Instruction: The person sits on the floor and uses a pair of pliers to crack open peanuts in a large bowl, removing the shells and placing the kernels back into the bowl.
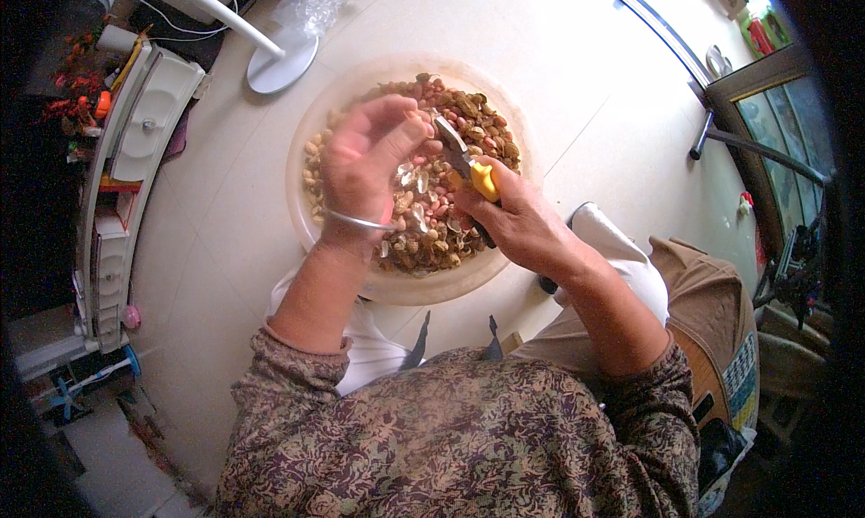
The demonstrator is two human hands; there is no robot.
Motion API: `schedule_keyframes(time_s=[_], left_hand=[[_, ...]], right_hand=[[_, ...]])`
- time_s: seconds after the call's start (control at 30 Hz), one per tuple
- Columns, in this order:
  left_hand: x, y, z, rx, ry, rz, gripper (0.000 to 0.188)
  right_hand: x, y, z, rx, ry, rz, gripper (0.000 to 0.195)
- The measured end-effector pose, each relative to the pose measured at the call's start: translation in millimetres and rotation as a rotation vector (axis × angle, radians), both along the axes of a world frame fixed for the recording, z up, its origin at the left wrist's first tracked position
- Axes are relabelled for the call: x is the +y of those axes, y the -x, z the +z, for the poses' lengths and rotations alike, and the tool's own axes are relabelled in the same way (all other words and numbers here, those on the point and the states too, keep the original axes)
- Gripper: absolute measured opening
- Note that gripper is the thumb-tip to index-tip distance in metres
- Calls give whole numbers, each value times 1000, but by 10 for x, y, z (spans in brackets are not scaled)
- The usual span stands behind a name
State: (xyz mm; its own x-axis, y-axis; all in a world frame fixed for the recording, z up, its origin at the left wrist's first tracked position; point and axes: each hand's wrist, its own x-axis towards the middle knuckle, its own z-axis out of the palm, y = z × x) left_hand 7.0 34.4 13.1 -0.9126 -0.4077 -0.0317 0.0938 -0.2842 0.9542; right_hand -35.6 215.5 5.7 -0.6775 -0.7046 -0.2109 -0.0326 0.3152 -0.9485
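A wide, shallow, pale plastic basin (432,293) stands in front of me, full of peanuts in the shell, shelled pink peanut kernels (442,197) and broken shells (419,217). My right hand (510,214) grips pliers (481,179) with yellow and dark handles, their metal jaws pointing up and left. Over the left part of the basin is my left hand (368,150), a silver bangle at its wrist. Its thumb and fingertips are pinched together beside the jaws, on something small and pale that I cannot make out clearly, perhaps a peanut.
Beyond the basin at the left is the round white base (282,65) of a stand, with a clear plastic bag (312,8) behind it. A white drawer unit (152,116) lines the left side. Tiled floor (223,200) surrounds the basin; a dark-framed glass panel (787,129) is at the right.
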Motion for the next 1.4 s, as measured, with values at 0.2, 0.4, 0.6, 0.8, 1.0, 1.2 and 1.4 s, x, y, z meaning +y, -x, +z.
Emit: schedule_keyframes(time_s=[0.2, 0.4, 0.6, 0.8, 1.0, 1.2, 1.4], left_hand=[[-183, 44, 40, -129, 108, -64, 22], [-292, 53, -85, 165, 1344, -42, 32], [-298, 28, -126, -49, 964, -41, 30], [-356, 98, -237, -64, 1276, -13, 18], [-100, 263, -535, -18, 1212, -164, 17], [-2, 343, -627, -177, 1234, -256, 19], [-68, 323, -500, -243, 1010, -193, 14]], right_hand=[[48, 15, 250, 459, -393, -62, 32], [121, 75, 193, 472, -335, -114, 34], [128, 93, 267, 489, -451, -14, 35], [189, 116, 250, 596, -464, -75, 39], [230, 159, 148, 480, -274, -208, 37], [254, 172, 168, 475, -244, -203, 36], [240, 146, 185, 449, -226, -201, 36]])
